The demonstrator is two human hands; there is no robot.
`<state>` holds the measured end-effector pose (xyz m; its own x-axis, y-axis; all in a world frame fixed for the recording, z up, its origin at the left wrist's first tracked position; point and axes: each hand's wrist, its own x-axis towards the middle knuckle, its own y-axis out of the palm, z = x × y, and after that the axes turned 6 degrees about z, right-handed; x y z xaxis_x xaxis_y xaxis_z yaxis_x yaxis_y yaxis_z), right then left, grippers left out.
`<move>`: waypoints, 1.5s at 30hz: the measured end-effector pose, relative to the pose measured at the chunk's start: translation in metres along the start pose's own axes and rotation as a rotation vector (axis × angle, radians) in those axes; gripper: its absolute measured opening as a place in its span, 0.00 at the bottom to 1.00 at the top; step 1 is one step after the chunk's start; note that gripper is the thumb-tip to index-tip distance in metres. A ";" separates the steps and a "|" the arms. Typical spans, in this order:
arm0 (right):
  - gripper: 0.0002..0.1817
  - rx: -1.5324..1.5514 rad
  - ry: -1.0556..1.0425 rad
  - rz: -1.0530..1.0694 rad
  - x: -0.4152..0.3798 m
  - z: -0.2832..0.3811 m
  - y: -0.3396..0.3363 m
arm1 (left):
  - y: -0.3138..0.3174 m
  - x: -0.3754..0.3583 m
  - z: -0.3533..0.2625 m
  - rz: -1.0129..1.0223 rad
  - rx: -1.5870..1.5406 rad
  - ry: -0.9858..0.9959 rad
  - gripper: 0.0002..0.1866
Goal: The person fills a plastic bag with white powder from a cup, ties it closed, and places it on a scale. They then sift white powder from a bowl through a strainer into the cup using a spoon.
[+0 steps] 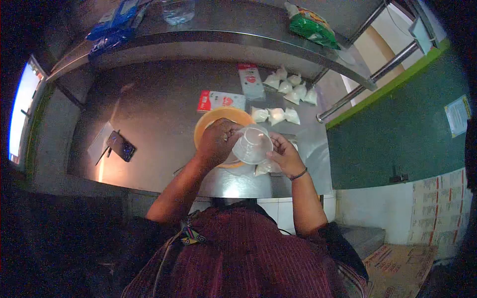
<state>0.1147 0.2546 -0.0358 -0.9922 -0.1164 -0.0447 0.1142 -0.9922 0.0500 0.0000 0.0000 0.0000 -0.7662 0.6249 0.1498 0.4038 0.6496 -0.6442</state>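
A translucent plastic cup (252, 145) is tilted between my two hands, over the right side of an orange basin (202, 130). My right hand (286, 157) grips the cup's right side, thumb toward me and fingers around the far side. With bent fingers, my left hand (218, 141) closes on the cup's upper left edge and hides much of the basin's inside. Just beyond the cup stand small tied bags of white powder (277, 116). Another white bag (266, 168) lies below the cup, partly covered by it.
More tied white bags (293, 88) cluster farther back, beside two red-and-white packs (252, 82) (222, 101). A phone (121, 146) lies on the left of the metal table (154, 109). Overhead, a metal shelf (223, 36) carries a green bag (313, 29) and blue packets (112, 25).
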 end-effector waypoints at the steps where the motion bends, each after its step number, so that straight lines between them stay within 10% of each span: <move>1: 0.35 0.074 -0.020 0.008 -0.006 0.001 -0.002 | 0.007 0.005 0.003 -0.001 0.012 0.113 0.17; 8: 0.24 0.310 0.213 -0.191 -0.076 0.008 -0.041 | 0.070 0.035 -0.036 0.144 -0.023 0.390 0.18; 12: 0.16 0.552 0.240 -0.364 -0.086 -0.037 -0.056 | 0.086 0.023 -0.069 -0.002 -0.120 0.231 0.20; 17: 0.12 0.697 0.303 -0.609 -0.107 -0.051 -0.074 | 0.181 -0.018 0.009 0.065 0.073 0.267 0.21; 34: 0.16 0.765 0.240 -0.427 -0.111 -0.053 -0.099 | 0.211 -0.017 0.010 0.161 0.195 0.027 0.36; 45: 0.21 0.731 0.139 -0.341 -0.088 -0.007 -0.078 | 0.184 -0.025 -0.024 0.134 -0.341 -0.225 0.34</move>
<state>0.1938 0.3420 -0.0425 -0.9458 0.1343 -0.2957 -0.3019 -0.6998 0.6475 0.1054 0.1145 -0.1039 -0.7708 0.6275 -0.1101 0.6200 0.6989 -0.3565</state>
